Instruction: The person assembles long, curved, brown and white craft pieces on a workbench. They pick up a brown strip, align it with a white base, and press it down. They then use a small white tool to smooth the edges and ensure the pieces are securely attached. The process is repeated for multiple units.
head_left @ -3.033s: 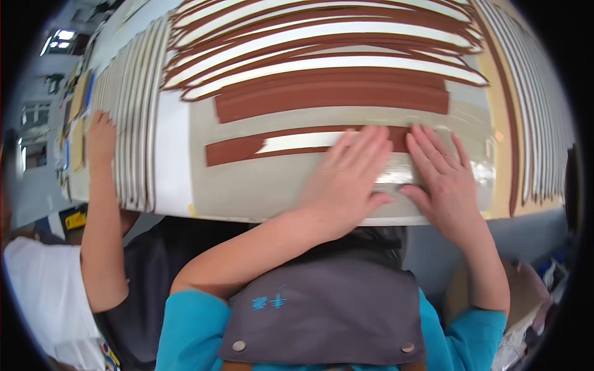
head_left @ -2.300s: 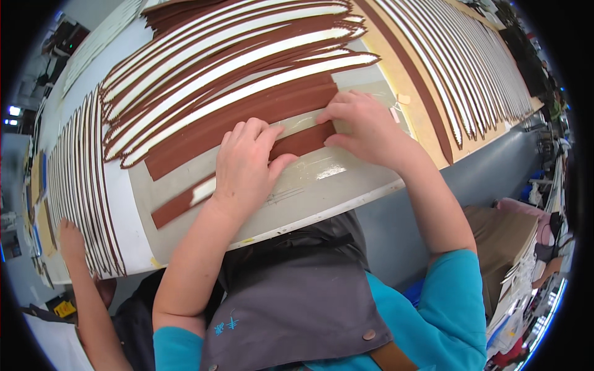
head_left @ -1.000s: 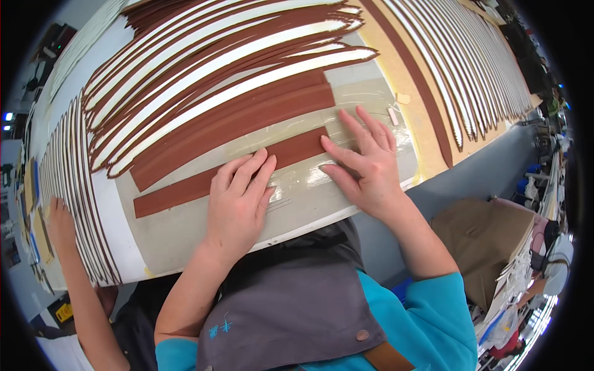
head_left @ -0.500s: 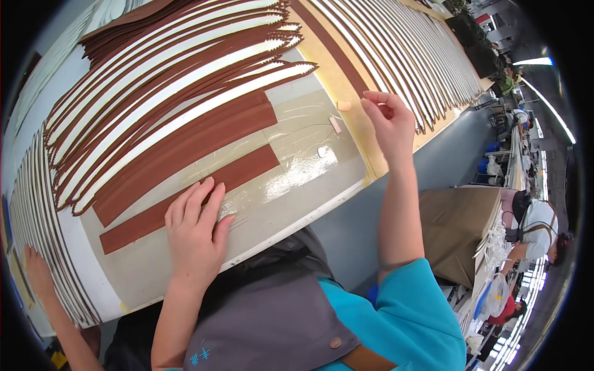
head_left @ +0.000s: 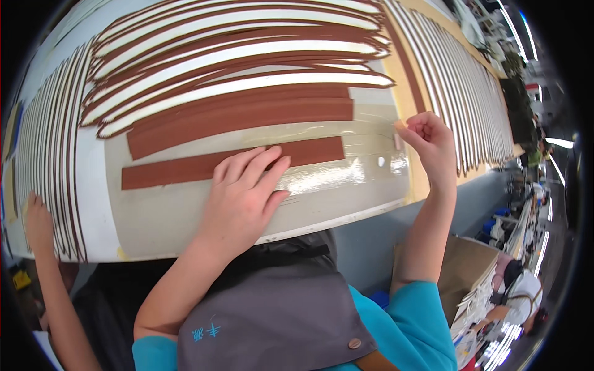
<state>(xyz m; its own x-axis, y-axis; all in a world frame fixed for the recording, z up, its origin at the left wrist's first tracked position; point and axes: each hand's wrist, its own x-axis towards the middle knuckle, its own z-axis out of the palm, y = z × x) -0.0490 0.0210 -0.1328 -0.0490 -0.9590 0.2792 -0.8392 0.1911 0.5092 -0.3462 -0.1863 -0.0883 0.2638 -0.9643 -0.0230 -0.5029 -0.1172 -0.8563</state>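
Note:
My left hand (head_left: 241, 195) lies over a flat reddish-brown strip (head_left: 185, 171), its fingers stretched out and resting on the strip's near edge. A smooth, shiny work mat (head_left: 185, 216) is under the strip. To the right, my right hand (head_left: 433, 145) is raised above the mat's right border, thumb and forefinger pinched on a small beige piece (head_left: 402, 125). Just below those fingertips lies a small pale pink piece (head_left: 398, 141), and a small white round spot (head_left: 381, 161) shows nearer to me. Beyond the single strip, more wide brown strips (head_left: 247, 119) lie overlapped.
Long white strips with brown edges (head_left: 247, 88) are heaped at the back. Rows of narrow strips hang or lie at the left (head_left: 62, 142) and right (head_left: 464, 86). Another person's hand (head_left: 39, 226) touches the left row. A brown box-like stack (head_left: 458, 263) stands at lower right.
My right hand has come down onto the small beige piece and pinches it. My left hand stays on the strip. The whole view has turned, so the table looks more level.

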